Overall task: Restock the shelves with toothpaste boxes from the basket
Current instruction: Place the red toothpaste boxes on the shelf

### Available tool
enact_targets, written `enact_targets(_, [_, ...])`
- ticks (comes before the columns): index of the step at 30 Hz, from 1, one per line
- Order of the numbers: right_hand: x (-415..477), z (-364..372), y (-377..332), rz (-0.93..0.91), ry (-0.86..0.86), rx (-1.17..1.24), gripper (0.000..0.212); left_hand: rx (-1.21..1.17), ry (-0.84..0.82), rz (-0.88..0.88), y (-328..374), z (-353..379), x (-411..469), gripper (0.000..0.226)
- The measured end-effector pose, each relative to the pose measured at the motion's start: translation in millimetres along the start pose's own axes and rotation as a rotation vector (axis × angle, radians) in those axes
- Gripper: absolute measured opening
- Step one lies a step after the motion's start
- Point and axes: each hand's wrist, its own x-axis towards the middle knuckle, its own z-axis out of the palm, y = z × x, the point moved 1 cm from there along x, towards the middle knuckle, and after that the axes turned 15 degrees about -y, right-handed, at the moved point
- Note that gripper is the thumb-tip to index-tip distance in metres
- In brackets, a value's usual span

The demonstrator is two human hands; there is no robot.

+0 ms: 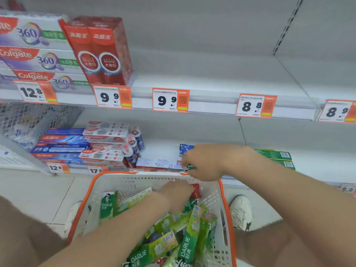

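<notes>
glossy cardboard toothpaste boxes (163,245), perforated plastic basket (221,205), paper price tags (170,100)

Green toothpaste boxes (188,237) jumbled in white basket (134,182) (orange rim), before lower shelf (163,151).

The right hand (204,162) covers nearly all of the green cardboard carton (190,167) it grips; only one printed corner shows at the fingertips. Its forearm hides the near ends of the stacked green boxes (277,157) and most of a blue box (185,148) on the lower shelf (163,151). In the white-and-orange plastic basket (134,179), the left hand (179,193) masks part of a red box (196,190), its grip unreadable. The left edge cuts the white-and-purple Colgate boxes (28,54); the right edge cuts an orange price tag (339,111), its small print illegible.
</notes>
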Motion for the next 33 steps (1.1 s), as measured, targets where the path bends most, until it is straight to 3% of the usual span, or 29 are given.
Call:
enact_targets(3, [4,4,17,0.048,-0.005,0.006,0.020,0.016,0.012,0.058,20,12,29,0.077])
enact_targets(5, [5,4,24,0.041,-0.016,0.025,0.026,0.111,0.026,0.043,28,20,47,0.091])
enact_targets(9, [10,1,39,0.015,0.000,0.028,0.037,0.417,0.066,-0.089,27,40,76,0.073])
enact_targets(14, [10,2,43,0.029,-0.017,0.004,0.038,0.575,0.178,-0.016,21,39,70,0.059])
enact_targets(18, [7,-2,33,0.021,-0.028,0.007,0.039,0.360,0.116,-0.033,18,28,44,0.077])
enact_targets(20, [3,-7,26,0.024,-0.019,-0.003,0.038,0.162,0.142,-0.027,9,19,30,0.072])
enact_targets(25, [-16,-28,15,0.041,0.036,0.008,0.037,-0.327,0.442,0.073,-34,-41,-21,0.061])
enact_targets(29, [-32,-47,19,0.084,0.115,0.064,0.036,-0.544,0.607,0.136,-50,-102,-93,0.046])
enact_targets(33, [-32,-59,18,-0.124,0.123,0.361,0.065,-0.848,0.752,0.243,-58,-140,-155,0.036])
